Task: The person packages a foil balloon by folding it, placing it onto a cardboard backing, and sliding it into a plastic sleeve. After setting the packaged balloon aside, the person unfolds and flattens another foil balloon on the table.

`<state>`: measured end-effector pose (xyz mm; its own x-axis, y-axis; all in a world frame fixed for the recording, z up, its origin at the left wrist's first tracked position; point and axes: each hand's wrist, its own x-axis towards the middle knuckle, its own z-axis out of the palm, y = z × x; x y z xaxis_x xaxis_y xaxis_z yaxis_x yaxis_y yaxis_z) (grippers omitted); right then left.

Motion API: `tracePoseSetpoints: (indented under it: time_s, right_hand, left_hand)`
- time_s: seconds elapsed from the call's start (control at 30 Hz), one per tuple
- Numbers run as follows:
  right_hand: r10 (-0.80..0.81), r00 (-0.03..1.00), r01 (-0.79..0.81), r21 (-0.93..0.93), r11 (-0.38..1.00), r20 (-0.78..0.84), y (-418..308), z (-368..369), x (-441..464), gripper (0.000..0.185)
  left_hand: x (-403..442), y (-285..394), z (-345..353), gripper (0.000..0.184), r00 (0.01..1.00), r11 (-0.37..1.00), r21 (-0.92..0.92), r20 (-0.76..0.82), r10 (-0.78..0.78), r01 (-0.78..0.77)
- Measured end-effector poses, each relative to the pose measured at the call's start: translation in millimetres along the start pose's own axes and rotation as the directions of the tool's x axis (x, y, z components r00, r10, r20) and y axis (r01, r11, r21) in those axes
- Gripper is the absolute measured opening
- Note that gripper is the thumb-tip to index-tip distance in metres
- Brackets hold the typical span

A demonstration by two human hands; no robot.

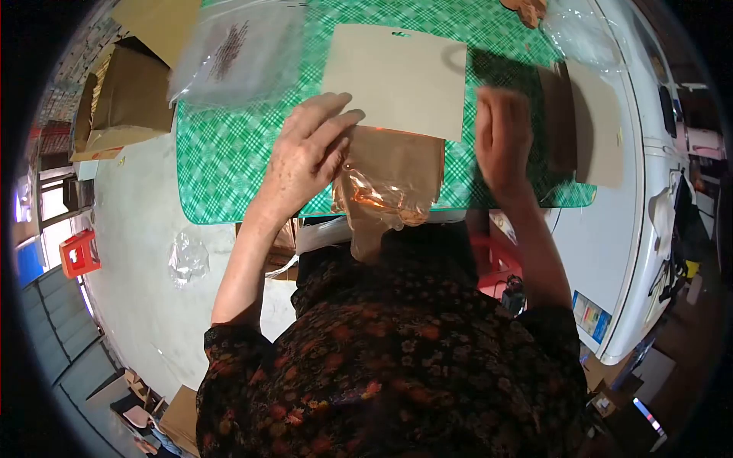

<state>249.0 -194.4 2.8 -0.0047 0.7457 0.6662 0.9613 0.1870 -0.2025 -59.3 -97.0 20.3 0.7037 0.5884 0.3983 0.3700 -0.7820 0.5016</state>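
Observation:
A beige card (397, 80) with a small hang slot at its top lies on the table. A shiny copper-coloured film packet (393, 164) extends from under its lower edge, and its crumpled clear end hangs over the table's near edge. My left hand (311, 143) is at the left side of both, fingers stretched and apart over the card's lower left corner, its thumb by the film. My right hand (504, 137) hovers right of the card, apart from it. Its fingers are curled and slightly blurred, with nothing visible in them.
A green checked tablecloth (229, 164) covers the table. Clear plastic bags (237, 53) lie at the back left, near an open cardboard box (126, 99). More beige cards (599, 126) are stacked at the right, beside a white appliance-like surface (611, 229). An orange-red stool (79, 254) stands at far left.

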Motion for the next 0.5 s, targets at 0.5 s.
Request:
tracePoseSetpoints:
  time_s: [0.5]
  right_hand:
    - [-0.021,0.957,-0.004,0.084,0.996,0.29,-73,-74,-88,0.037]
  left_hand:
    - [2,10,0,0.033,0.996,0.994,0.092,0.072,0.048,-0.055]
